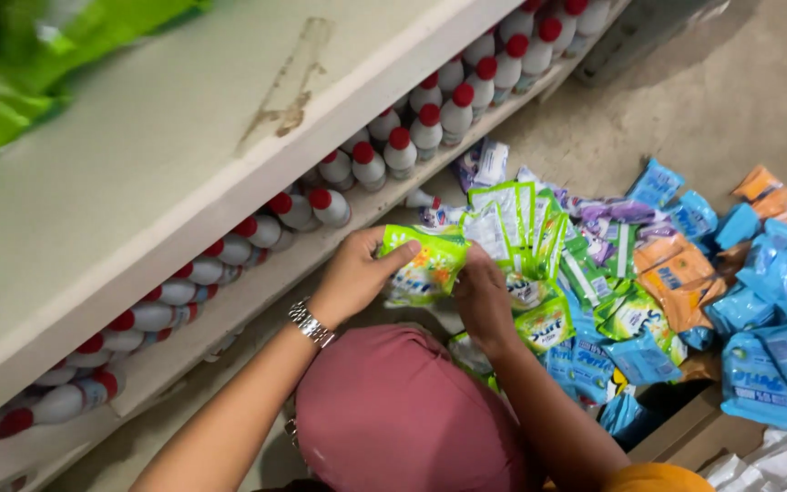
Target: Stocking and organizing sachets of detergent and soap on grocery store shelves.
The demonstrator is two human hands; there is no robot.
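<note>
Green sachets (424, 266) sit mid-frame, pinched in our left hand (354, 273) and right hand (483, 296), fingers clamped to keep the strip taut.

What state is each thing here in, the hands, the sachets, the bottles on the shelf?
Left hand: gripping the green plastic sachet.
Right hand: closed on the same sachet.
Green plastic sachet: sealed, held up off the pile.
Loose heap of green, blue and orange sachets: sealed, lying on the floor.
White plastic bottles with red caps: capped, lying in rows on the lower shelf.
</note>
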